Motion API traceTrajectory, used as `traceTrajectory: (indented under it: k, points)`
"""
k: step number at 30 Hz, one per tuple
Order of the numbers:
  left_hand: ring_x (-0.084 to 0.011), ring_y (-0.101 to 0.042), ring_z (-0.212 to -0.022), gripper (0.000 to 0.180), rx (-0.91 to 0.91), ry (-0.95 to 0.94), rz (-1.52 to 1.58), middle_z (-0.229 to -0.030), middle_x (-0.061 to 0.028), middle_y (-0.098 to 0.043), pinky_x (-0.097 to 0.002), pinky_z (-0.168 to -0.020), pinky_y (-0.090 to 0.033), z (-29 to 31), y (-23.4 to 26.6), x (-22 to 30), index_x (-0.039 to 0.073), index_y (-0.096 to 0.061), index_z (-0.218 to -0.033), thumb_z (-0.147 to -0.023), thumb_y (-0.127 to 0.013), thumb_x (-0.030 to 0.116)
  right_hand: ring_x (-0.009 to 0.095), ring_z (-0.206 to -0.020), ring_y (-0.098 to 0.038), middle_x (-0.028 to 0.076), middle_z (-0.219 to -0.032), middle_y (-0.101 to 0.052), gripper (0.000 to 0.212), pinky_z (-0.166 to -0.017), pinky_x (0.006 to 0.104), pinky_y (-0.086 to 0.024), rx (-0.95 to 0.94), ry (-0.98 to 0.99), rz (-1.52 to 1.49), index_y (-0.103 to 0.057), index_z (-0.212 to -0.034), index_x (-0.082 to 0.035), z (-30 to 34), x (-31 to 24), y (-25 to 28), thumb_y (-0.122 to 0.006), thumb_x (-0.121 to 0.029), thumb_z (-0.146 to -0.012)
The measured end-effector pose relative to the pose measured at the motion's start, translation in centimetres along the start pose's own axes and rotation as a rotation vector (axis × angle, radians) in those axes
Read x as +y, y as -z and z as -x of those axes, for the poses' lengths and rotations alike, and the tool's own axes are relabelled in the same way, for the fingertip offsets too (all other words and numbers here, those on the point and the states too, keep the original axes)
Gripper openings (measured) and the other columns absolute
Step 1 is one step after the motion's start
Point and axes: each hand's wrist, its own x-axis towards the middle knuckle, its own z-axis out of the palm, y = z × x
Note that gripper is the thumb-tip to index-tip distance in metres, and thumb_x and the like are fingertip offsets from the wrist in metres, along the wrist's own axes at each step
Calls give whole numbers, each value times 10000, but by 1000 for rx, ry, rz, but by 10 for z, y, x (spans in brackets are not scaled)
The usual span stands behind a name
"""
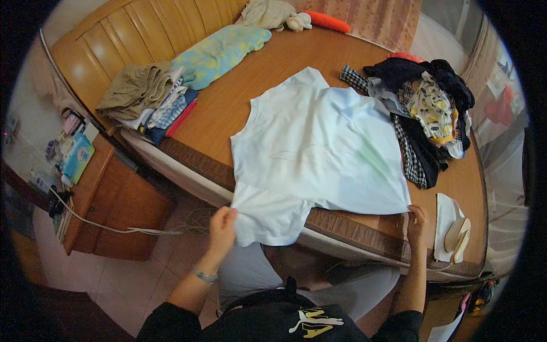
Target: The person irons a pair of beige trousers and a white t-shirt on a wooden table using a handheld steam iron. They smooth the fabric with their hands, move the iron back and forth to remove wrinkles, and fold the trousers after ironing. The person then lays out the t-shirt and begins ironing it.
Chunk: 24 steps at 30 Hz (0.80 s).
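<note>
Across the near middle of the bed (319,51), a white shirt (319,148) lies spread out, its neck to the left and its hem to the right. One sleeve points to the far side; the other hangs over the near edge, probably because the shirt lies so close to it. The left hand (223,225) pinches that near sleeve at its left corner, while the right hand (417,219) grasps the near corner of the hem between thumb and fingers. Held at two points well apart, the near side is likely pulled straight, though soft creases cross the middle.

To the far left, a stack (162,108) of folded clothes sits by the headboard (128,34), near a pillow (222,51); there it seems out of the shirt's way. A loose heap (436,108) lies on the right, just beside the hem. Nearer, a cream object (457,235) rests partly on a white cloth (443,214).
</note>
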Motion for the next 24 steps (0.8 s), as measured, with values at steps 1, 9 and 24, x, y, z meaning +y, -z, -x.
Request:
traceTrajectory:
  k: [1,9,24]
  points:
    - [-44,-388,-597,224,21,104,183,-643,51,-433,-202,-525,-328,-1,10,-1,31,-500,-703,-878,-456,163,234,-811,-545,114,-880,-569,140,-710,286,-432,-9,-5,2,-556,-864,30,-4,-10,7,-503,82,-745]
    - [-111,-507,-857,321,13,84,243,-916,-38,-569,-272,-794,-404,-18,91,83,35,-567,-988,-922,-366,276,192,-939,-539,99,-970,-585,198,-823,294,-411,78,-124,80,-537,-982,-1,-32,-65,114,-457,59,-811]
    - [-162,-543,-862,231,-230,-607,462,-958,-81,-574,-322,-761,-453,-339,39,299,46,-566,-998,-870,-451,200,187,-686,-590,156,-702,-584,184,-625,320,-458,57,209,539,-599,-846,7,-362,-107,161,-539,-149,-767]
